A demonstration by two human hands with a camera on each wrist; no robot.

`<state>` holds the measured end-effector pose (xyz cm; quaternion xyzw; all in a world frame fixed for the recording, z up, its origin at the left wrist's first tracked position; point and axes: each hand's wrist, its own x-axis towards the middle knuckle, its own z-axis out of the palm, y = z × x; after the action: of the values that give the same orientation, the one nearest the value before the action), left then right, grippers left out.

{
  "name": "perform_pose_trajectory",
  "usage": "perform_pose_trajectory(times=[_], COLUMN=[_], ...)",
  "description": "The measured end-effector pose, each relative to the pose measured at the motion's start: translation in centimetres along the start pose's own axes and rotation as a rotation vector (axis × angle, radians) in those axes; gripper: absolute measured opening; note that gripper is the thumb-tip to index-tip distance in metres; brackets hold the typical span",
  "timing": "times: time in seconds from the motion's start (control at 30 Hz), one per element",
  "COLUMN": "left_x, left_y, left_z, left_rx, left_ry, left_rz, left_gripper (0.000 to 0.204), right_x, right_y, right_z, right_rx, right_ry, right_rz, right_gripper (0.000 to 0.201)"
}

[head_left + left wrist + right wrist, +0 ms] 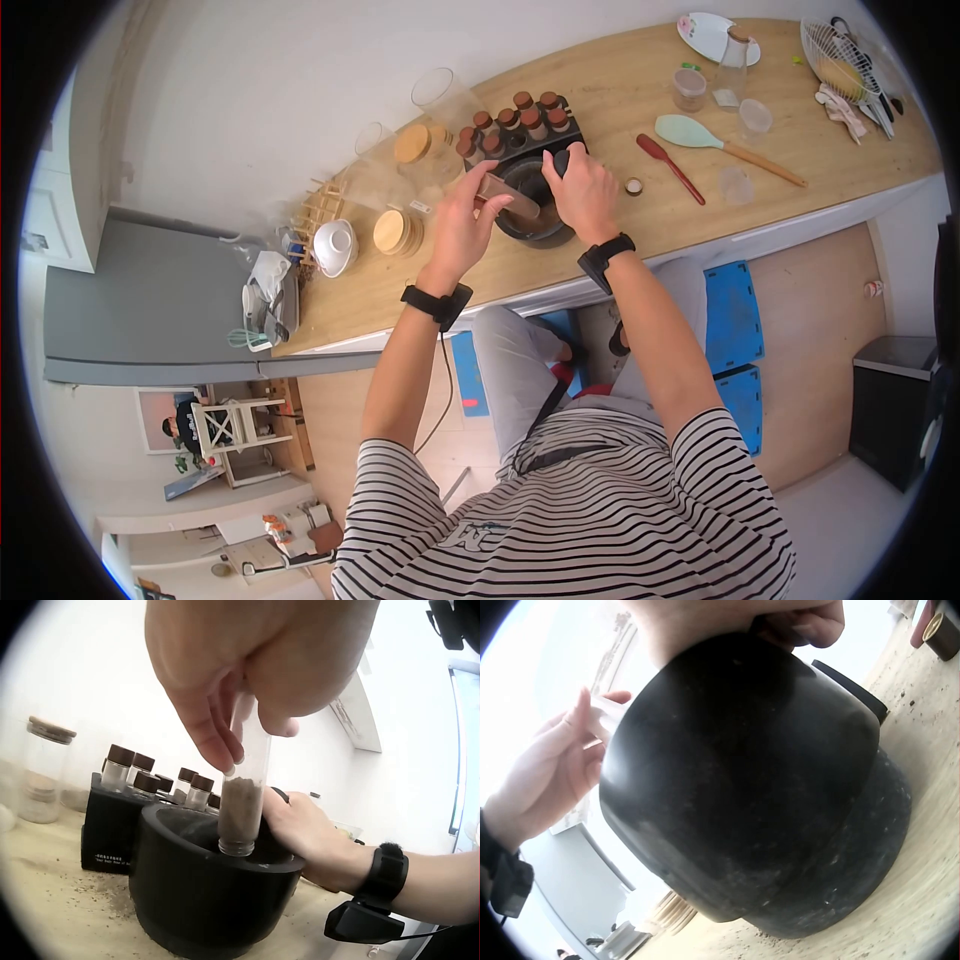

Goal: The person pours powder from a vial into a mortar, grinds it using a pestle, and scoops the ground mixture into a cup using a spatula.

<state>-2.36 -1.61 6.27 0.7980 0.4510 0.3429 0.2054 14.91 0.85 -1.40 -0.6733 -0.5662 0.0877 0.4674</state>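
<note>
My left hand grips a small glass spice jar by its bottom end. The jar is tipped mouth down over a black mortar, and brown powder is gathered at its open neck. At the mortar's far side, my right hand is curled round a black pestle, whose lower part slants into the bowl. In the right wrist view the mortar's dark wall fills the middle and hides most of the pestle. A small brown cap stands on the table nearby.
Behind the mortar stands a black rack of brown-capped spice jars. Glass canisters with wooden lids and white bowls are to the left. To the right lie a red spatula and a green spoon. Crumbs dot the wooden table.
</note>
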Motion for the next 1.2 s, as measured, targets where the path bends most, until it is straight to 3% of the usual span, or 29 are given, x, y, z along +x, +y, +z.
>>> perform_pose_trajectory(times=[0.07, 0.2, 0.4, 0.47, 0.6, 0.7, 0.8, 0.87, 0.9, 0.97, 1.2], left_x=[0.1, 0.0, 0.0, 0.2, 0.5, 0.6, 0.5, 0.5, 0.4, 0.3, -0.1], left_y=[0.1, 0.8, 0.1, 0.1, -0.1, -0.9, 0.1, 0.3, 0.2, 0.2, 1.4], left_z=[0.0, 0.1, 0.2, 0.1, -0.1, -0.1, -0.5, -1.2, -1.8, -3.0, -3.6], left_rx=[0.095, 0.083, 0.111, 0.021, 0.165, 0.056, 0.131, -0.134, -0.135, 0.056, 0.061], left_ry=[-0.034, -0.039, 0.071, 0.109, 0.083, 0.160, 0.058, -0.032, -0.031, -0.203, -0.194], left_rz=[0.089, 0.068, 0.090, -0.096, -0.073, -0.195, -0.128, -0.058, -0.061, 0.013, -0.034], left_gripper=[0.043, 0.043, 0.038, 0.037, 0.037, 0.038, 0.031, 0.028, 0.028, 0.031, 0.032], right_x=[0.0, 0.1, 0.1, 0.1, 0.1, 0.1, 0.1, 0.2, 0.2, 0.2, 0.2], right_y=[0.0, 0.3, 0.4, 0.4, 0.5, 0.5, 0.5, 0.7, 0.7, 0.7, 0.7], right_z=[0.1, 0.2, 0.1, 0.2, 0.1, 0.1, 0.1, 0.2, 0.2, 0.3, 0.3], right_rx=[0.001, 0.042, 0.106, 0.110, 0.168, 0.189, 0.208, 0.204, 0.204, 0.215, 0.215], right_ry=[0.001, 0.032, 0.050, 0.054, 0.102, 0.151, 0.182, 0.187, 0.192, 0.177, 0.178], right_rz=[0.000, -0.030, -0.077, -0.071, -0.143, -0.200, -0.229, -0.236, -0.243, -0.241, -0.238], right_gripper=[0.036, 0.036, 0.036, 0.036, 0.034, 0.033, 0.032, 0.032, 0.032, 0.032, 0.032])
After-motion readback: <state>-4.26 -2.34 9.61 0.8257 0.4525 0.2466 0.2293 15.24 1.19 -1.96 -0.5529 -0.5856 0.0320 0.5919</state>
